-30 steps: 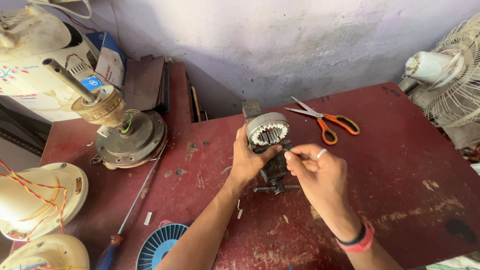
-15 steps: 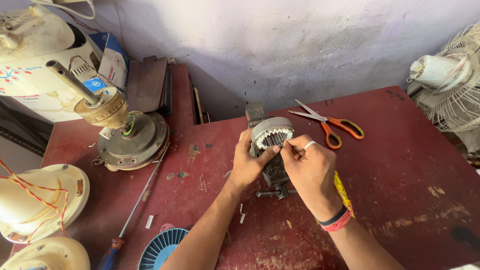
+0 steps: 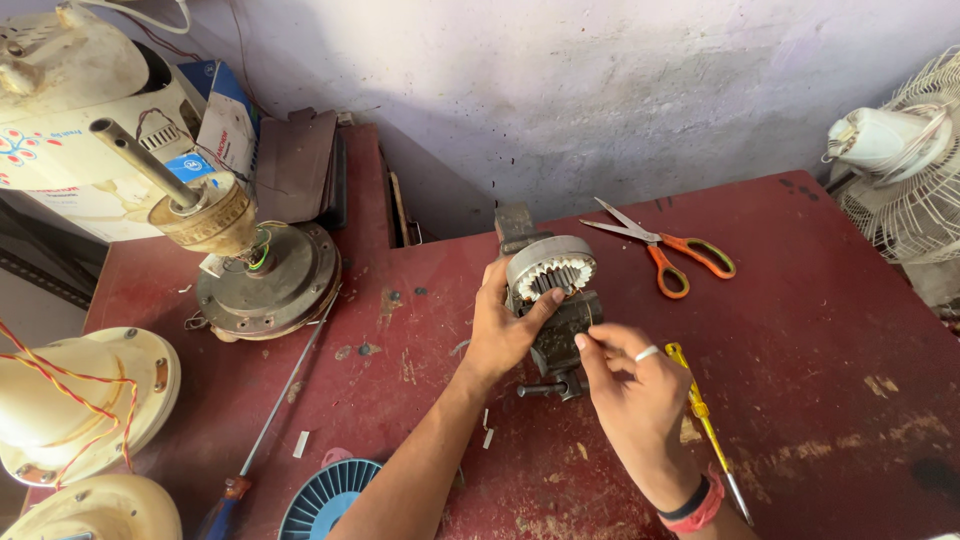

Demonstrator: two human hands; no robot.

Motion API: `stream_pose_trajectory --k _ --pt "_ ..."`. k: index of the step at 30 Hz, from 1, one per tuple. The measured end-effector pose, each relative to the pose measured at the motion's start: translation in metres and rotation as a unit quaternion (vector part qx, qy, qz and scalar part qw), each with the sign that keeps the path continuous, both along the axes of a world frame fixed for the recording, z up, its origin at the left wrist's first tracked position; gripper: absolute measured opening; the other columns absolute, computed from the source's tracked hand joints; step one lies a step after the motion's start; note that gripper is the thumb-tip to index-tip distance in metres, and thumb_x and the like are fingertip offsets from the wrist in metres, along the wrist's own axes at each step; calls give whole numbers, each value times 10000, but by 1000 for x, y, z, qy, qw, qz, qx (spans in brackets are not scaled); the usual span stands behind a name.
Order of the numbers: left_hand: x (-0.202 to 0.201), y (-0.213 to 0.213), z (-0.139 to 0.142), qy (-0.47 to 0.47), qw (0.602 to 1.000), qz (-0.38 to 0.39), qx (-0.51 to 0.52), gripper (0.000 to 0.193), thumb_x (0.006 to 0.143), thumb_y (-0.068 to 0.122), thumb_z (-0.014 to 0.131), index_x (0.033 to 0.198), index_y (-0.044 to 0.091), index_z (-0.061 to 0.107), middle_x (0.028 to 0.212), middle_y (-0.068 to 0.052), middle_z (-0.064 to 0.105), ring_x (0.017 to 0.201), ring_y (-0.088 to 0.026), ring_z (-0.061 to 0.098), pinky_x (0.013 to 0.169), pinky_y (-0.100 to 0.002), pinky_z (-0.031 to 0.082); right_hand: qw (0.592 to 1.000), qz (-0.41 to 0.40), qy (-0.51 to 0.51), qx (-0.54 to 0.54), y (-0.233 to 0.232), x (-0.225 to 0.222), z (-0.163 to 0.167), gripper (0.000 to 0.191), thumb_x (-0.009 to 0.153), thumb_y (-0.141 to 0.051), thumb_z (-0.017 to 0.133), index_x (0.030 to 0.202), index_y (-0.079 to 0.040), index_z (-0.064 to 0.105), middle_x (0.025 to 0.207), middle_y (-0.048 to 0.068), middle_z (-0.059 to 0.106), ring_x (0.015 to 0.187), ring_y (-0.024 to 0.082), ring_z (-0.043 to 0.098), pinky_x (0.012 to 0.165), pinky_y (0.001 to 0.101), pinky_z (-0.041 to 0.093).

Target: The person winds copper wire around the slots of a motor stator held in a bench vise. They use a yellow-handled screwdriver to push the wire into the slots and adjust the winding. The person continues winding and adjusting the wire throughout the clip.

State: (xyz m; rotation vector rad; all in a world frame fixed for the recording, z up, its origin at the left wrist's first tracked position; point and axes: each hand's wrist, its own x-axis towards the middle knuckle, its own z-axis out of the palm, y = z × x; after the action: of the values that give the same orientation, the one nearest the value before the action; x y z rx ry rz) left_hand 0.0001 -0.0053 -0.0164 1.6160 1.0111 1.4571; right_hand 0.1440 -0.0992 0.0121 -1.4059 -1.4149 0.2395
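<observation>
1. Nearest me, a blue ribbed disc (image 3: 330,497) and a long screwdriver (image 3: 262,440) with a dark handle lie on the red table (image 3: 820,330), whose paint is scuffed and chipped; I'd expect small parts to catch on it rather than slide.
2. My right hand (image 3: 635,395) hovers just beside the vise, fingers curled with thumb and forefinger pinched together; whether they hold something thin between them I cannot tell. A yellow-handled screwdriver (image 3: 705,430) lies on the table just right of it.
3. My left hand (image 3: 505,325) wraps the side of the motor stator (image 3: 550,270), thumb across its face, fingers closed round its rim.
4. The stator sits in a small bench vise (image 3: 560,340) at the table's middle. I judge it heavy and rigid for its size, a ring of stacked steel with inner teeth. The outer rim looks the safe place to grip; the teeth edges may be sharp.
5. Beyond, orange-handled scissors (image 3: 665,250) lie near the wall.
6. Left, a fan motor (image 3: 250,270) with an upright shaft stands well apart, with cream fan housings (image 3: 80,400) nearer the edge.
7. Far right, a white table fan (image 3: 905,160) stands against the rough pale wall (image 3: 600,90).
</observation>
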Motion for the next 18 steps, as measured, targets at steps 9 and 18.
stream_pose_trajectory --k 9,18 --pt "-6 4 -4 8 1000 -29 8 449 825 187 871 1211 53 685 1198 -99 630 1149 -237 599 1015 -384 489 997 15 -49 56 15 -4 13 155 886 -40 774 1038 -21 753 932 93 769 636 124 715 534 240 533" --pt "-8 8 -9 -13 999 -44 -8 490 791 178 883 1226 46 699 1311 -111 598 1249 -260 570 1079 -390 459 998 51 -31 -16 28 -11 41 161 916 -61 720 1068 -19 755 966 122 762 572 155 690 501 277 511"
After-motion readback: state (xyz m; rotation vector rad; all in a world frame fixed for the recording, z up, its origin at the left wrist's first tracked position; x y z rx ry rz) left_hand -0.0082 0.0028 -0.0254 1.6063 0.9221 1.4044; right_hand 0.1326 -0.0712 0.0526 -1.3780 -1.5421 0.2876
